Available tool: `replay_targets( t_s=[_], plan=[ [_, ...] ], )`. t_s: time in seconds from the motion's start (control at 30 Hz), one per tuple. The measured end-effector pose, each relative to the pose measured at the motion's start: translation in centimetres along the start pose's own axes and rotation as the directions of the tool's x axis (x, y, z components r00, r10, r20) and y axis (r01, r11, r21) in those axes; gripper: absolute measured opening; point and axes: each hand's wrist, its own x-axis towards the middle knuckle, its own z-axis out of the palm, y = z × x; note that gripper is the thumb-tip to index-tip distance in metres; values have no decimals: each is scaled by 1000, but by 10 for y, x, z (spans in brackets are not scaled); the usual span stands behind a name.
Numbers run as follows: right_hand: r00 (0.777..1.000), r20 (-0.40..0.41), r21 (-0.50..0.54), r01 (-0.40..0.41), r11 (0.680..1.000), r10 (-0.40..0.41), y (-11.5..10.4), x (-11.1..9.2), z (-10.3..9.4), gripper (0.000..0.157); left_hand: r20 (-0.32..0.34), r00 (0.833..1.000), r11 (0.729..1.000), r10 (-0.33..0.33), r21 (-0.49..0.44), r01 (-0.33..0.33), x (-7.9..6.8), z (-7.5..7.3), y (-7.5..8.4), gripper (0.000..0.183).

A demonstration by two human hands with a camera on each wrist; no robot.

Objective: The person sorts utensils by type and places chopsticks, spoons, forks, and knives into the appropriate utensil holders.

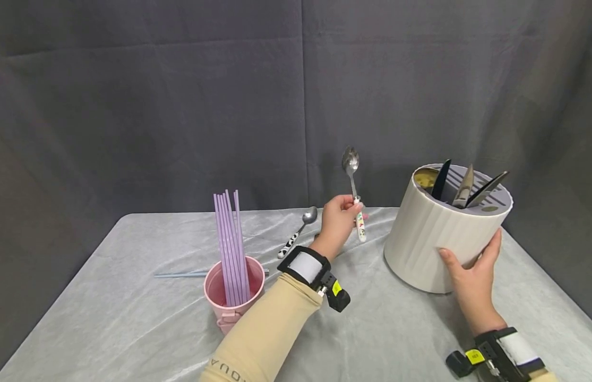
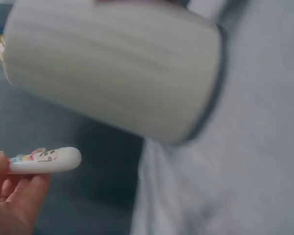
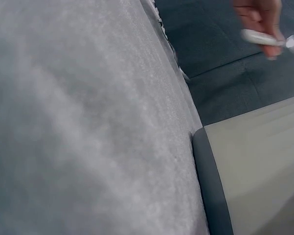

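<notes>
At far centre in the head view, pinches a spoon (image 1: pixel 356 200) by its handle with the left hand (image 1: pixel 337 220), leaving the bowl free. Cups the holder (image 1: pixel 415 244) at right with the right hand (image 1: pixel 474 281), thumb and fingers round its wall, likely to steady it. Left of centre, has chopsticks (image 1: pixel 231 260) upright in a cup (image 1: pixel 255 273). From the left wrist, shows a cartoon (image 2: pixel 47 155) on the handle, but no bowl; from the right wrist, the holder's dark base (image 3: pixel 210 186) on the cloth (image 3: pixel 112 122), yet no right-hand fingers.
</notes>
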Motion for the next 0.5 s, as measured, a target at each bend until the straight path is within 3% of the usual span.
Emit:
replay_targets(
  t_s=[0.13,0.27,0.4,0.5],
  plan=[
    [1000,3,-12,-12,1000,12,-1,0,-1,104,9,993,977,117,-180,-113,-3,16,25,21],
    [1000,-2,-6,-4,1000,4,-1,0,-2,104,-21,972,912,236,-342,-229,-6,34,47,22],
    [1000,-9,13,18,1000,-18,0,1,-1,102,-101,938,847,330,-407,-342,-5,49,62,22],
    [999,-17,24,36,999,-36,0,1,0,102,-134,919,832,372,-391,-394,-4,59,66,22]
  ],
)
